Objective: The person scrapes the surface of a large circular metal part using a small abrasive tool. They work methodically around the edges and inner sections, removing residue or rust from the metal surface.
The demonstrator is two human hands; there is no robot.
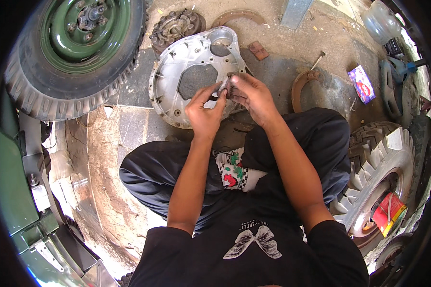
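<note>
My left hand (207,108) and my right hand (254,99) meet in front of me, both closed with fingertips pinched together. Between them is a small greyish piece (223,87), mostly hidden by the fingers; I cannot make out its kind. Just beyond and beneath the hands lies a large silver cast-metal bell housing (167,71), flat on the ground. It has a wide central opening, a smaller round hole at its far end and bolt holes along its rim. A patterned cloth (234,172) with red, green and checkered prints rests in my lap.
A dark round clutch-like part (177,27) sits beyond the housing. Rusty curved shoes (297,93) and a reddish flat block (258,50) lie nearby. A green-rimmed wheel (84,62) stands left; another tyre (373,177), a purple box (361,84) and a clear jug (380,21) are right.
</note>
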